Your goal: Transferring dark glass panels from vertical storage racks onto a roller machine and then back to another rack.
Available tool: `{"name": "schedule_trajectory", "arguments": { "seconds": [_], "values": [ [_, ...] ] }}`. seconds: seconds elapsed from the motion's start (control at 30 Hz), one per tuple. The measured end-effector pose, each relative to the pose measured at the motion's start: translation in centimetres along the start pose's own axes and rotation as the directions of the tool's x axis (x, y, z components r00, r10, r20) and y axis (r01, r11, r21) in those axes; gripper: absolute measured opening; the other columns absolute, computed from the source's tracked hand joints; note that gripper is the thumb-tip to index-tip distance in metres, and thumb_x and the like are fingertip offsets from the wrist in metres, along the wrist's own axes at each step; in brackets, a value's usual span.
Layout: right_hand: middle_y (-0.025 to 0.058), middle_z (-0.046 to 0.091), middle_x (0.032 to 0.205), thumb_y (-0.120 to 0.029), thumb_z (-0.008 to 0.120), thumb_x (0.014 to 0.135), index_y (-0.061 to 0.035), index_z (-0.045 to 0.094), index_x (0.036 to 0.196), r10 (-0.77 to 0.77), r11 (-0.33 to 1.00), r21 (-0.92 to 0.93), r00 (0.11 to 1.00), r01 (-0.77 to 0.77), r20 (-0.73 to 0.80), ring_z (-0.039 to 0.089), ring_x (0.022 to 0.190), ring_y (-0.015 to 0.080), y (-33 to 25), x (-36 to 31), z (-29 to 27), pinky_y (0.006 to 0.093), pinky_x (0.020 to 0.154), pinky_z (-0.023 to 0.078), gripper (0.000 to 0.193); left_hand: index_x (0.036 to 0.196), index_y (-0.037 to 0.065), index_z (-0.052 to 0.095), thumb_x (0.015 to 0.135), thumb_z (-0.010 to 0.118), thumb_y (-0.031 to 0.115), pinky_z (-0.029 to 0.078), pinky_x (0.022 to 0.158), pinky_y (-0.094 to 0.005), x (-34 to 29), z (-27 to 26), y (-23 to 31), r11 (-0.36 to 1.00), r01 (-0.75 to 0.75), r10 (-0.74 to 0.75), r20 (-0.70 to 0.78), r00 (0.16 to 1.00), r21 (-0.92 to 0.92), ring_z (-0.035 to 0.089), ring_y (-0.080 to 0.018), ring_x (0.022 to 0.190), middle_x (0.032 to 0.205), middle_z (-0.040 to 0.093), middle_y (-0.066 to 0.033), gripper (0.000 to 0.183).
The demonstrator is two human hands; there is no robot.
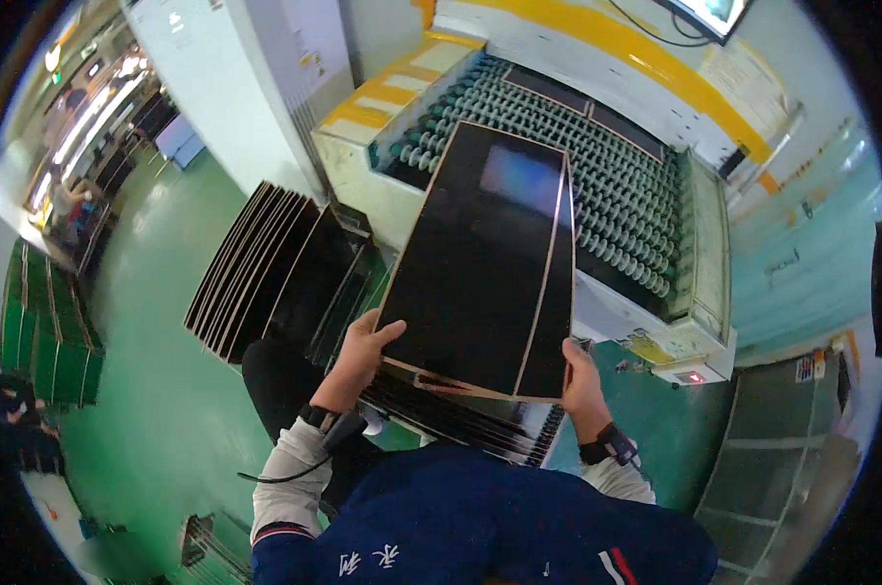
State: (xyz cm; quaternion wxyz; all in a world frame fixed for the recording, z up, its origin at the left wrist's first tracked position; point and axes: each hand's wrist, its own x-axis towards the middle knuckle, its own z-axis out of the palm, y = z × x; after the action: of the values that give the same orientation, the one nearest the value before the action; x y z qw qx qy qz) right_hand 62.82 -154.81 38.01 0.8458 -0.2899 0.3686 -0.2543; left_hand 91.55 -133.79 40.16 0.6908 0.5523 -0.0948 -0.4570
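A large black circuit board panel [470, 263] with thin copper-coloured edges lies between my two hands. My left hand [363, 353] grips its near left corner, thumb on top. On the near right edge, my right hand [583, 388] is closed around the side, its fingers partly hidden underneath. The panel's far end reaches over a conveyor bed of wheeled rollers [636, 219]; whether it touches the rollers I cannot tell. Below its near edge, a slotted rack [546, 437] in front of my body holds several more dark panels.
To the left, another rack carries several upright black panels [251, 268]. Two dark panels [621, 132] lie at the conveyor's far side. The machine's pale side wall [709, 263] bounds the rollers at right. A grey mesh rack [767, 458] stands lower right; green panels [51, 322] are far left.
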Motion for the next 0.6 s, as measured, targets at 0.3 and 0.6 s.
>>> {"name": "schedule_trajectory", "arguments": {
  "seconds": [0.3,0.6],
  "values": [
    [0.0091,0.064,0.116,-0.026,0.054,0.097,0.0007,0.058,0.12,-0.239,0.969,0.03,0.963,0.245,-0.122,0.063,0.103,0.0223,-5.5,3.4,-6.0,0.0375,0.091,0.051,0.036,0.112,-0.003,0.059,0.088,0.065,0.01,0.053,0.079,-0.0315,8.2,0.8,4.8,0.997,0.011,-0.019,0.11,0.994,0.074,0.065,-0.0181,0.088,0.1,0.066,-0.0096,0.028],
    [0.01,0.067,0.106,-0.025,0.057,0.095,-0.0046,0.06,0.114,-0.23,0.957,0.137,0.956,0.256,-0.181,0.066,0.093,0.0254,-8.1,3.5,-8.5,0.0397,0.079,0.056,0.028,0.103,0.004,0.057,0.093,0.061,0.015,0.054,0.074,-0.0335,15.1,0.7,5.0,0.992,0.068,-0.05,0.163,0.985,-0.107,0.063,-0.0201,0.085,0.096,0.065,-0.0089,0.015]
  ]
}}
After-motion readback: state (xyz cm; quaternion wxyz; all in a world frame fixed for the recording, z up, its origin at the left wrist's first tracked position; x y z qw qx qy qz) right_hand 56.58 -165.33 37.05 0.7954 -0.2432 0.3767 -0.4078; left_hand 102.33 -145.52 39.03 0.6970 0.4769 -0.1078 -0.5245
